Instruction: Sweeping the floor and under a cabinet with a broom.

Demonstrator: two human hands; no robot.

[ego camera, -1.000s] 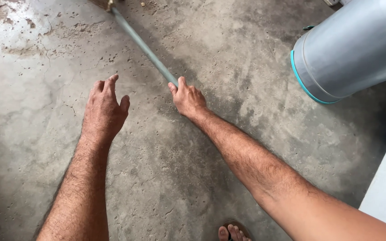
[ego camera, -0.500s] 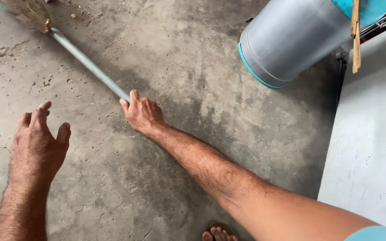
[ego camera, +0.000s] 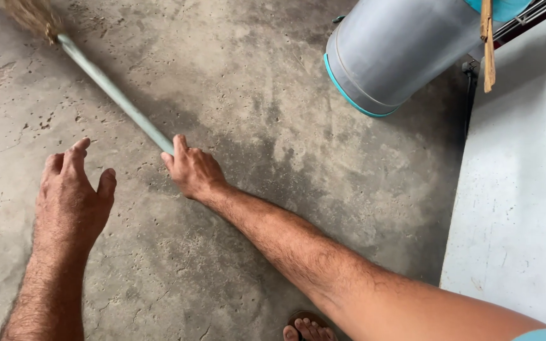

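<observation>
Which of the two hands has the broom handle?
The right hand, closed around the pale green broom handle. The left hand hangs open beside it, holding nothing.

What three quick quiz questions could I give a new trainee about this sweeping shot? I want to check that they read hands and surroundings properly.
1. True or false: the left hand grips the broom handle.
2. Which hand holds the end of the broom handle: A) the left hand, B) the right hand, C) both?
3. Fill in: the large grey drum at the upper right has a ____ coloured rim.

Key
1. False: it is open, fingers spread, above the concrete floor and apart from the handle.
2. B.
3. Teal.
</observation>
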